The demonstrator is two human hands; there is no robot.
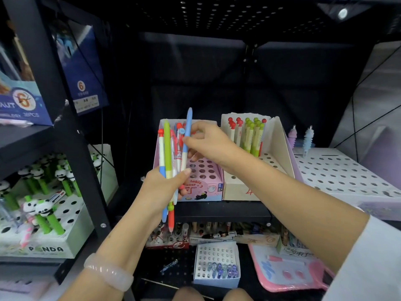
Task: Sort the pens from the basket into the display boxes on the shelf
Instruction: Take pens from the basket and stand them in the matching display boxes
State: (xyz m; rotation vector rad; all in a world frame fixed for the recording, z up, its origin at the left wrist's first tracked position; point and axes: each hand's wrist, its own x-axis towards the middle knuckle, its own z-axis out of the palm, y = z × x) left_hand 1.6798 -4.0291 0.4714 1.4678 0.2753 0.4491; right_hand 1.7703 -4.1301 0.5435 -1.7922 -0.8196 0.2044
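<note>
Blue pen (187,135) stands upright, pinched by the right hand (208,142). Left hand (161,187) grips the bundle (171,157); the pink box (202,170) lies just beyond the fingers.

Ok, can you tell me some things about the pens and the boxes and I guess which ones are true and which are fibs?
1. The left hand holds a whole bunch of pens. True.
2. The right hand pinches a blue pen. True.
3. The pink box has a pen in every hole. False: many of its front holes are empty.
4. The cream box holds pens with red and green tops. True.
5. The panda pens stand in the pink box. False: they stand in a white box on the left shelf.
</note>
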